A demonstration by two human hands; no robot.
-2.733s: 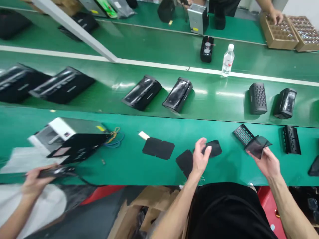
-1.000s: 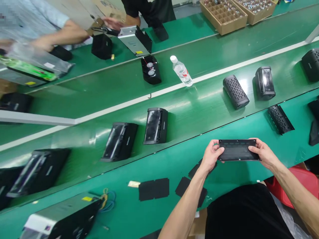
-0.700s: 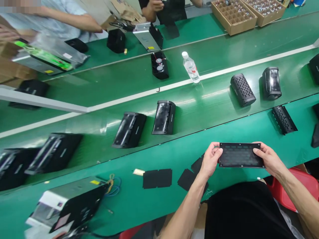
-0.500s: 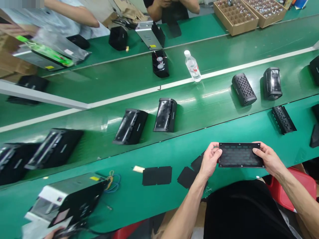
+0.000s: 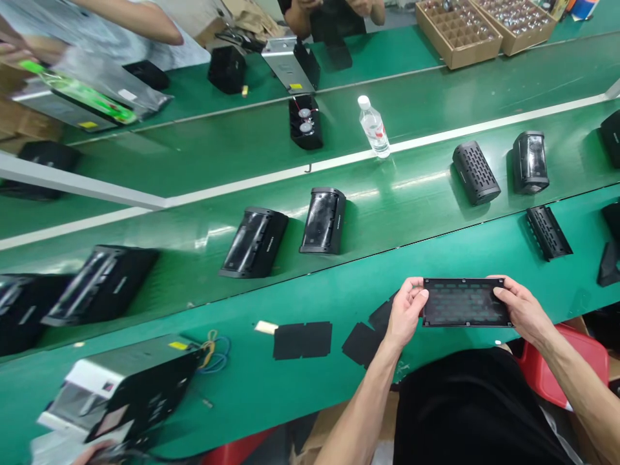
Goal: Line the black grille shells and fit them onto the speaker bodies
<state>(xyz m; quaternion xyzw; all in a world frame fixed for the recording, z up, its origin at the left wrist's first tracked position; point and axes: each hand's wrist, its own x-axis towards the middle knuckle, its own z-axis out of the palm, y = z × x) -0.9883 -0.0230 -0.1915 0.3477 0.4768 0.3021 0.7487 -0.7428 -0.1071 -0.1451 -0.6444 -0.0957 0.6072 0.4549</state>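
Observation:
A black slotted grille panel [image 5: 465, 302] is held level above the green bench, close to my body. My left hand [image 5: 405, 310] pinches its left end, thumb on the near face. At the right end my right hand [image 5: 526, 310] grips it the same way. Small tabs line the panel's long edges, and rows of slots show faintly through a dark layer. Left of my hands, dark sheets [image 5: 362, 343] overlap on the bench, partly behind my left wrist. Another black notched sheet [image 5: 303, 340] lies farther left beside a small pale strip [image 5: 266, 327].
Black speaker-like units [image 5: 323, 221] stand along the belt [image 5: 397, 194]. A curved slotted cover [image 5: 549, 232] lies on the bench at right. A metal-cased machine [image 5: 130, 381] occupies the lower left, with a co-worker's hand [image 5: 92, 452] beside it. A water bottle [image 5: 374, 128] stands beyond.
The view has shifted slightly. Both hands keep hold of the panel in nearly the same pose. Across the belt, a co-worker's arm at the upper left has moved.

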